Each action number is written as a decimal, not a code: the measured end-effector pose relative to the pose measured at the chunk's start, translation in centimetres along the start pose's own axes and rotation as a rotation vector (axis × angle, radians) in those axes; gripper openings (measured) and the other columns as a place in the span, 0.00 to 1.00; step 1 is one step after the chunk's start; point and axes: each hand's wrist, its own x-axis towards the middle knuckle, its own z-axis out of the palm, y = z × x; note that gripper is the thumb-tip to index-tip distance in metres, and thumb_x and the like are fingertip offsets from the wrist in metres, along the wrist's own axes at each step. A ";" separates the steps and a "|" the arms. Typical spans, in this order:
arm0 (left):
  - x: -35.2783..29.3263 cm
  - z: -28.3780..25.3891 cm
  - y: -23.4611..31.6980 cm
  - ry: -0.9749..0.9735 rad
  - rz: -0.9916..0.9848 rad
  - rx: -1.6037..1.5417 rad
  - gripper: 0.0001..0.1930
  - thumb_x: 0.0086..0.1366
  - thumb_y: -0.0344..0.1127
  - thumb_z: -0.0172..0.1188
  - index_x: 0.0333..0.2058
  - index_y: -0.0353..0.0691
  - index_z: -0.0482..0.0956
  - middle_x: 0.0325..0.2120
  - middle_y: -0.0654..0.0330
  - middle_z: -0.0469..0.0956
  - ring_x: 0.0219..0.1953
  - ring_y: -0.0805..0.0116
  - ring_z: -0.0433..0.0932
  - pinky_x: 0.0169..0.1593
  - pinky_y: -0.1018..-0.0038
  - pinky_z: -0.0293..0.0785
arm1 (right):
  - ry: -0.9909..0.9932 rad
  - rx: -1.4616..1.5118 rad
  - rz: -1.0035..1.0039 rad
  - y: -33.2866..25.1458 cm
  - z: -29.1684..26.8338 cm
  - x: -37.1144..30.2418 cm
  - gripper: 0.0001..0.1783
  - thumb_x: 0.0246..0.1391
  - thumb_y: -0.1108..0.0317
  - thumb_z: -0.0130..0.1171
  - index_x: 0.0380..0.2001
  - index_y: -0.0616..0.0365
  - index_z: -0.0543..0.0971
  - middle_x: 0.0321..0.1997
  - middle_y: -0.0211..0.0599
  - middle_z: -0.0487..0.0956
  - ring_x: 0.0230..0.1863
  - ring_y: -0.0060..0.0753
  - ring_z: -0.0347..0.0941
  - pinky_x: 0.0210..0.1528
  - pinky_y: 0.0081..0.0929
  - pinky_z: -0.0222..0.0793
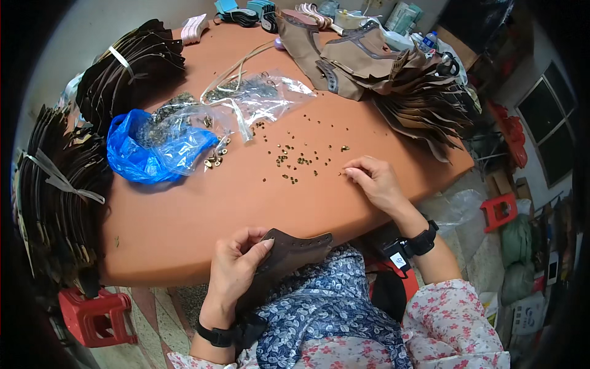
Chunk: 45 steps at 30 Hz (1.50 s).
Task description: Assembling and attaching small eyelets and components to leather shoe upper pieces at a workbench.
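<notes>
left hand (236,264) grips leather piece (289,255) at table edge (184,270); right hand (375,181) pinching among loose eyelets (298,161).

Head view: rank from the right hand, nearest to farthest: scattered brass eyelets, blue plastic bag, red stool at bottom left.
1. Scattered brass eyelets: on the table just left of the right hand, fingertips at their edge.
2. Blue plastic bag: farther left across the table.
3. Red stool: on the floor at lower left, beyond the left hand, farthest.
</notes>
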 end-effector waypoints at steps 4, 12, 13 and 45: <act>-0.1 0.1 0.2 0.015 0.001 0.002 0.08 0.62 0.26 0.59 0.38 0.29 0.80 0.25 0.66 0.79 0.27 0.83 0.73 0.31 0.85 0.68 | 0.043 -0.047 0.030 -0.2 -0.6 -1.4 0.07 0.53 0.72 0.59 0.33 0.64 0.81 0.29 0.36 0.78 0.32 0.27 0.74 0.35 0.23 0.69; 0.0 0.0 -0.3 0.000 0.055 0.028 0.05 0.63 0.25 0.57 0.37 0.32 0.78 0.24 0.68 0.77 0.25 0.84 0.71 0.29 0.86 0.66 | 0.061 -0.146 -0.060 -0.9 0.4 -1.2 0.06 0.51 0.71 0.61 0.33 0.61 0.82 0.29 0.42 0.78 0.32 0.41 0.76 0.36 0.31 0.70; 0.0 0.0 -0.3 -0.012 0.066 0.026 0.04 0.64 0.25 0.56 0.37 0.32 0.77 0.24 0.68 0.76 0.25 0.84 0.70 0.29 0.86 0.66 | 0.050 -0.156 -0.069 -0.9 0.5 -1.1 0.06 0.51 0.71 0.61 0.32 0.60 0.82 0.29 0.41 0.78 0.32 0.41 0.76 0.36 0.31 0.70; 0.0 -0.2 0.0 -0.060 0.089 0.015 0.03 0.65 0.24 0.52 0.37 0.34 0.73 0.22 0.70 0.73 0.23 0.87 0.65 0.27 0.87 0.59 | 0.059 -0.369 -0.216 -1.2 1.0 -1.1 0.05 0.52 0.71 0.59 0.31 0.60 0.81 0.30 0.42 0.76 0.36 0.47 0.74 0.39 0.38 0.70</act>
